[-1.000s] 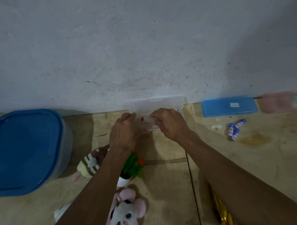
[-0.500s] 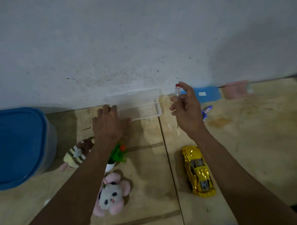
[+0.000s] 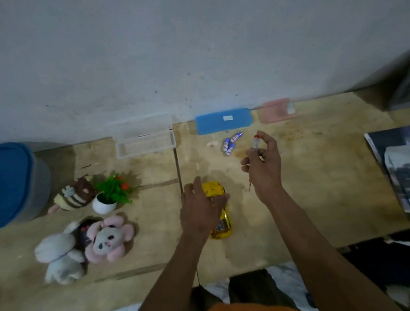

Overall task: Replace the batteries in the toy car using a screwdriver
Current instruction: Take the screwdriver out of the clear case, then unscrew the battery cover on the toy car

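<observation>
Batteries (image 3: 230, 144) beside clear open box (image 3: 145, 146)

My left hand (image 3: 201, 212) covers the middle of the yellow car (image 3: 219, 215), so whether my fingers (image 3: 196, 186) grip it is unclear. My right hand (image 3: 264, 167) hides most of the screwdriver (image 3: 256, 142). The blue bin (image 3: 10, 185) is cut off at left; battery (image 3: 230, 143) labels are unreadable.

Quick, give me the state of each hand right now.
Left hand: open, fingers spread over the yellow toy car, not visibly gripping it.
Right hand: closed on the screwdriver, held upright above the table.
</observation>
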Tool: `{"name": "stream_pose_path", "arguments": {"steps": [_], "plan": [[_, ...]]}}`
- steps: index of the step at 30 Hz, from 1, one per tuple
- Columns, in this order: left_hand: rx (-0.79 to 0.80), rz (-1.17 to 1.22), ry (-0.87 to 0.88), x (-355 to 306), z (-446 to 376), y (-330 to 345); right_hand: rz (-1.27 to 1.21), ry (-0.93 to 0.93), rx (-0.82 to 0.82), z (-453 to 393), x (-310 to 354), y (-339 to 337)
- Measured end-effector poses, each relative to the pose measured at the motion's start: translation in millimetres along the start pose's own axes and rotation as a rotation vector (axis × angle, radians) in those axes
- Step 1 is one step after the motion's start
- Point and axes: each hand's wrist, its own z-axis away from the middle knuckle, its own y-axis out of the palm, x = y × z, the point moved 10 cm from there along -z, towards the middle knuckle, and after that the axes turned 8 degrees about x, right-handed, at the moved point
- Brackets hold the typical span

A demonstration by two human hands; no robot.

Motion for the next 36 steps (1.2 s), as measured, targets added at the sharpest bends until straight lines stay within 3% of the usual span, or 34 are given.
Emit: {"name": "stream_pose_path", "arguments": {"steps": [7, 14, 18, 22, 24, 31, 36], "plan": [[-0.057, -0.074, -0.228, -5.4, 16.3, 54.9, 0.065, 0.026, 0.104, 0.4, -16.6, -34.6], [-0.139, 0.132, -0.19, 1.8, 14.0, 55.1, 0.067, 0.053, 0.17, 8.6, -22.6, -54.5], [-0.171, 0.447, -0.127, 6.3, 30.0, 43.3, 0.034, 0.062, 0.218, 12.5, -7.8, -57.5], [-0.054, 1.22, -0.081, 0.2, 52.4, 44.1, 0.011, 0.016, 0.257, 20.4, 20.3, -52.0], [0.022, 1.406, -0.014, -11.7, 61.4, 38.4, 0.008, -0.022, 0.271, 26.9, 38.2, -49.4], [0.018, 1.37, 0.307, -44.8, 97.1, -19.0, -0.014, -0.146, 0.335, 72.4, 98.3, -28.6], [-0.03, 1.294, 0.388, -38.5, 120.5, -46.6, -0.011, -0.181, 0.341, 105.2, 115.1, -16.4]]}}
